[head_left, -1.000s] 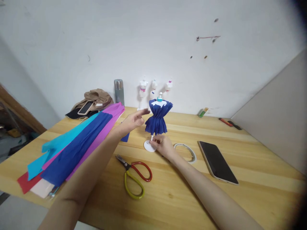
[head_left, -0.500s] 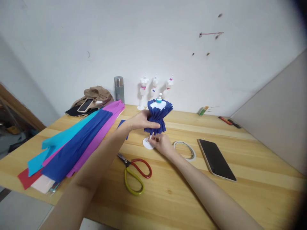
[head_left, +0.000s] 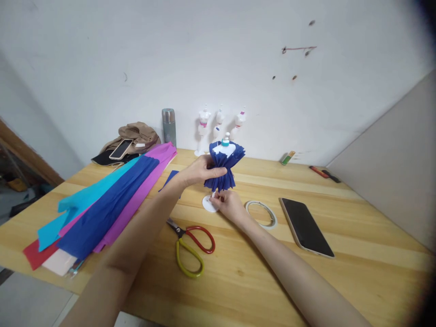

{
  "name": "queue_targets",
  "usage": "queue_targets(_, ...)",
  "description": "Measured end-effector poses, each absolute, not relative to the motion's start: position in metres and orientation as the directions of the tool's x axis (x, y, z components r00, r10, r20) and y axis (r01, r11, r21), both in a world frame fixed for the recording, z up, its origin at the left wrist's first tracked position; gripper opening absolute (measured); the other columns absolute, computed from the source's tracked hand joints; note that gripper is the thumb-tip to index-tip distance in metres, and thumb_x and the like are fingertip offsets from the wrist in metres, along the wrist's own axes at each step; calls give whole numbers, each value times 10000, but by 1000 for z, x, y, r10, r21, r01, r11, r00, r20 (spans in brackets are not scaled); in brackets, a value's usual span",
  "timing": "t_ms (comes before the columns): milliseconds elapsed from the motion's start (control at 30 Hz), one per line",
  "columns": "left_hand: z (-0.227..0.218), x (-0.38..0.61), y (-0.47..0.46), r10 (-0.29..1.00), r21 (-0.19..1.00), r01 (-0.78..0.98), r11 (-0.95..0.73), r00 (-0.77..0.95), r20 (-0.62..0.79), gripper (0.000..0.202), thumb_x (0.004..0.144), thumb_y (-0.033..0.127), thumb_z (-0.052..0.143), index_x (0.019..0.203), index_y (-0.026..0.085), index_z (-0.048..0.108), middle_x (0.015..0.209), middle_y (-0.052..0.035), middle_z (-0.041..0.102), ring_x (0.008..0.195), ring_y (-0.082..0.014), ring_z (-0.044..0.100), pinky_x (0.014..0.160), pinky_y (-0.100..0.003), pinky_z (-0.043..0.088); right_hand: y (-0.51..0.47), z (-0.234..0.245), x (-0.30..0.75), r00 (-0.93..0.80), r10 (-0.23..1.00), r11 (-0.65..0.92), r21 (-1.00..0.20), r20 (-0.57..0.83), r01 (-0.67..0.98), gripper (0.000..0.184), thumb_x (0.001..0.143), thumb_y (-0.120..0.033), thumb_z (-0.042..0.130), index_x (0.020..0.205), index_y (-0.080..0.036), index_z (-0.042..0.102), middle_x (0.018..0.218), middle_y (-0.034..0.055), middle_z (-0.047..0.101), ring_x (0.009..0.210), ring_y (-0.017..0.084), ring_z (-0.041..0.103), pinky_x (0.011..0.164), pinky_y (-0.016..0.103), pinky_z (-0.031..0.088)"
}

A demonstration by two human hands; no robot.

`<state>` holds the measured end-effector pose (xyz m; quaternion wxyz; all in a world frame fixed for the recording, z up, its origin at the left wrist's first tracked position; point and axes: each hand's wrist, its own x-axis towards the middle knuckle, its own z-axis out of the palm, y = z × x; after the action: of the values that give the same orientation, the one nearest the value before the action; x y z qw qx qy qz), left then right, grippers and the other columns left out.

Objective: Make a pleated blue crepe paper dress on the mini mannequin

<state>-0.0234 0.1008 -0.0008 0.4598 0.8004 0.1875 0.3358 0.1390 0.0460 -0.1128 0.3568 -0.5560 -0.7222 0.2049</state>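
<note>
A small white dress form (head_left: pixel 220 150) stands tilted over the table, with a teal band at its neck. Gathered dark blue crepe paper (head_left: pixel 230 159) is wrapped around its body like a ruffled dress. My left hand (head_left: pixel 200 171) is closed around the paper's waist, its thumb across the front. Lower down, the fingers of my right hand (head_left: pixel 230 204) pinch the stand's stem just above its round white base (head_left: pixel 208 204). Scissors (head_left: pixel 184 238) with one red and one yellow handle lie in front, blades partly behind my left forearm.
Right of my hands lie a tape roll (head_left: pixel 274 218) and a black tablet (head_left: pixel 308 227). Coloured crepe sheets (head_left: pixel 112 200) spread out on the left. More white dress forms (head_left: pixel 204 119) and a thermos (head_left: pixel 169 126) stand by the wall, near a brown cloth bag (head_left: pixel 141 134) with a phone (head_left: pixel 121 149).
My left thumb has shifted up slightly on the paper's waist. The dress form and my right hand stay almost in place; the view moves a little.
</note>
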Motion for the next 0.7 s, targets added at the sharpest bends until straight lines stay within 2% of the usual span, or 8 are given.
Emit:
queue_targets(200,-9,-24,102,638,876,-44,-481,668,384,481,718,411,731,1074,100,645,1006,-114,729,894,-202,693,771,-296,564,47,-115,139,-93,959,262,-715,268,648,207,758,-295,655,585,-193,605,551,-3,563,546,149,508,540,268,330)
queue_targets(433,-7,-27,101,639,866,-1,-500,675,370,408,728,372,713,1020,91,664,958,-114,735,879,-212,695,757,-308,560,44,-110,141,-43,976,202,-816,213,541,172,674,-321,698,590,-205,603,556,-2,555,581,163,500,553,274,310)
queue_targets(567,-6,-29,100,667,873,32,-486,659,348,380,749,355,699,1019,90,664,945,-110,740,880,-220,698,748,-318,563,35,-95,150,-32,987,157,-917,156,367,120,614,-298,717,659,-196,671,613,10,611,582,152,482,546,271,320)
queue_targets(633,-6,-31,100,684,884,26,-467,644,343,368,757,348,701,1016,89,666,965,-116,743,883,-220,700,753,-318,563,31,-87,156,-27,994,108,-967,105,231,145,631,-283,684,735,-183,697,667,24,643,553,134,456,513,262,314)
queue_targets(700,-6,-33,101,694,890,3,-455,628,353,366,761,335,708,1023,83,667,1002,-127,743,904,-219,700,778,-315,561,28,-82,160,-53,998,41,-997,37,65,188,636,-269,641,788,-172,695,680,28,641,478,98,371,449,248,268)
